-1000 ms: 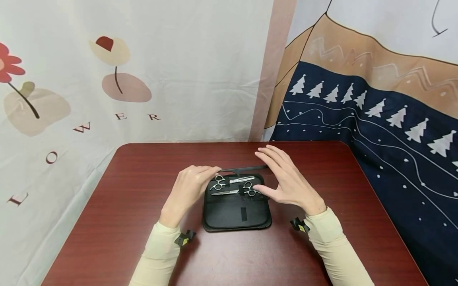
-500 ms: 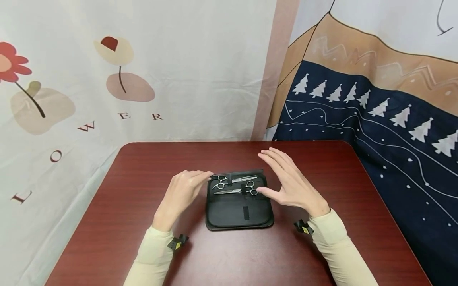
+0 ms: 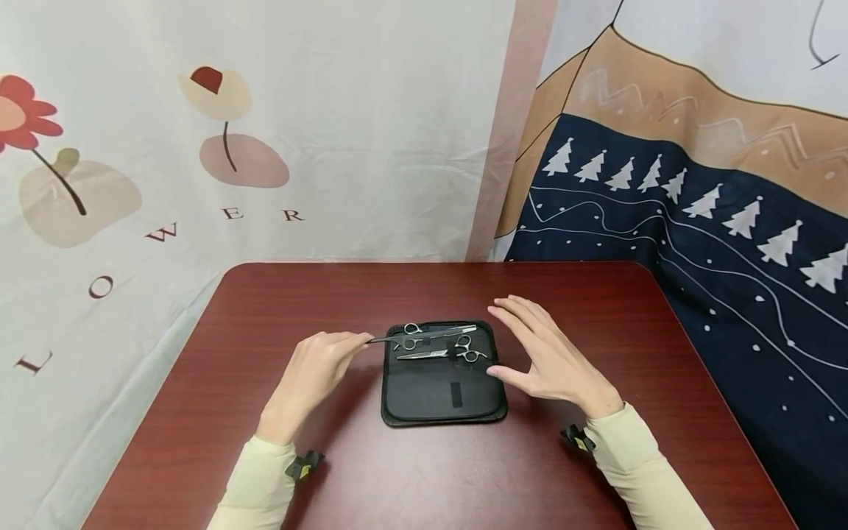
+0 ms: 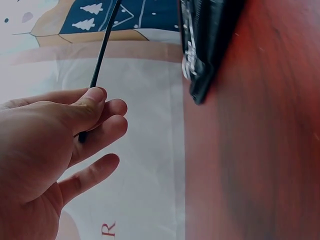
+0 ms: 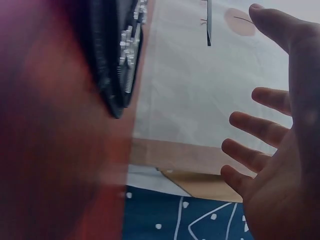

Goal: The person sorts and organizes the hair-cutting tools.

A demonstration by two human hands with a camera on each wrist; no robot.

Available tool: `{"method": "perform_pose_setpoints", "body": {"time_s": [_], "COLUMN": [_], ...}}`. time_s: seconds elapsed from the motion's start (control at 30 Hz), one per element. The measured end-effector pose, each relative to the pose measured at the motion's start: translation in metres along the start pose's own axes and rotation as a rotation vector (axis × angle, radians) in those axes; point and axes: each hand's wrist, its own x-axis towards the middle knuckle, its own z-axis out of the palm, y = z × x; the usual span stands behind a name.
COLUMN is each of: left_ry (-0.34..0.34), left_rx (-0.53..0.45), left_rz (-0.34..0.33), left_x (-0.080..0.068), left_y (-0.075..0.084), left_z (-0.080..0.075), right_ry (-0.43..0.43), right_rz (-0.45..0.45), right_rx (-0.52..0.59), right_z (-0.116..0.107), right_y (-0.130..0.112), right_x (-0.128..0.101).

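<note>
Left forearm enters from the near left edge in a cream sleeve [image 3: 255, 482], angled toward the far right. Left hand [image 3: 308, 372] lies low over the table [image 3: 265, 309], just left of the case [image 3: 442, 394], palm turned inward. Thumb and first fingers [image 4: 102, 107] pinch the near end of a thin black comb [image 3: 424, 336]; the remaining fingers are loosely curled below it. In the left wrist view the comb [image 4: 102, 50] runs straight away from the fingertips as a slim dark rod. In the head view it extends rightward from the fingertips across the far part of the case, roughly level, over the scissors. Whether it touches them cannot be told.

Case: black, lying open and flat at table centre. Two pairs of silver scissors [image 3: 437, 347] sit in its far half, blades crossing left-right, finger rings at both ends. A small black strap [image 3: 455, 395] marks the near half.

Right forearm enters from the near right, also cream-sleeved, angled toward the far left. Right hand [image 3: 550, 357] hovers just right of the case, palm down and tilted inward, fingers [image 5: 260, 127] straight and slightly spread, holding nothing. The thumb tip lies near the case's right edge; contact cannot be told.

Printed curtains [image 3: 331, 110] hang behind the table.
</note>
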Motion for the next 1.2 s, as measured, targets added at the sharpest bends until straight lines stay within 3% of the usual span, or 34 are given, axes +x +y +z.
{"method": "perform_pose_setpoints", "body": {"time_s": [0.37,0.67,0.93,1.2], "left_ry": [-0.044,-0.082,-0.113,-0.139], "left_rx": [0.028,-0.004,-0.001,0.015], "left_rz": [-0.002,-0.015,-0.018,-0.014], "left_x": [-0.015,-0.025,-0.035,-0.046], "left_y": [-0.005,-0.006,-0.005,-0.004], "left_z": [-0.005,-0.004,-0.004,-0.006], "right_ry": [-0.073,-0.113,-0.196,-0.184], "right_rz": [0.017,0.006,0.061,0.025], "right_rx": [-0.007,-0.03,-0.031,-0.063], "right_z": [0.019,0.029,0.032,0.032], "right_y": [0.004,0.004,0.001,-0.001], "right_x": [-0.021,-0.033,-0.04,-0.047]}}
